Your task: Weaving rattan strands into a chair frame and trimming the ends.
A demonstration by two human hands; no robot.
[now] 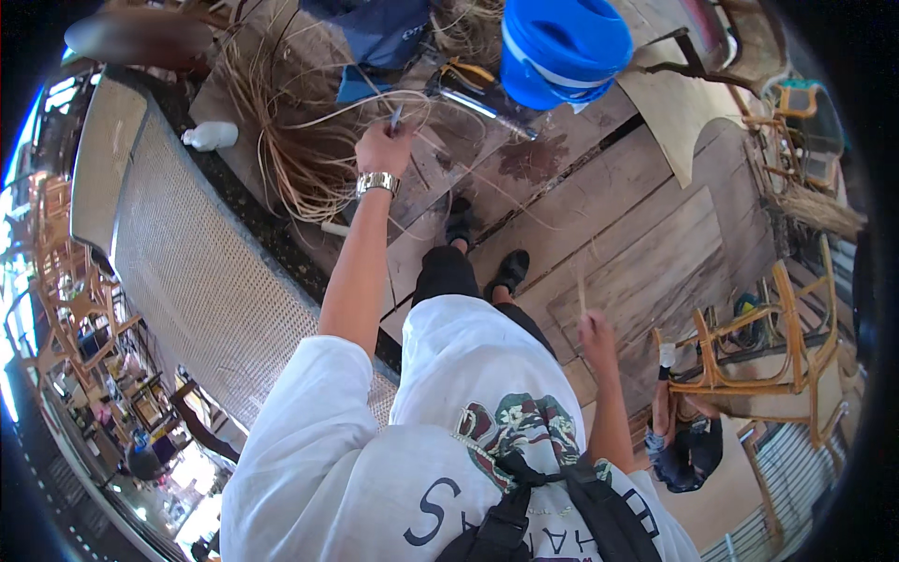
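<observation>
The small tool [397, 117] in the left hand [382, 148] is too small to identify, and the blue bucket [562, 47] is cut off by the top edge.

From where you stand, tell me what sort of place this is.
Probably a cane furniture workshop: loose rattan strands lie on the plank floor, a woven cane panel stands to the left, and bare wooden chair frames are stacked on the right.

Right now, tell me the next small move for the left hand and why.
Probably lower the left hand toward the loose cane strands and pick one out. It is raised over that bundle holding a thin tool, while the right hand already pinches a single strand by the hip.
</observation>
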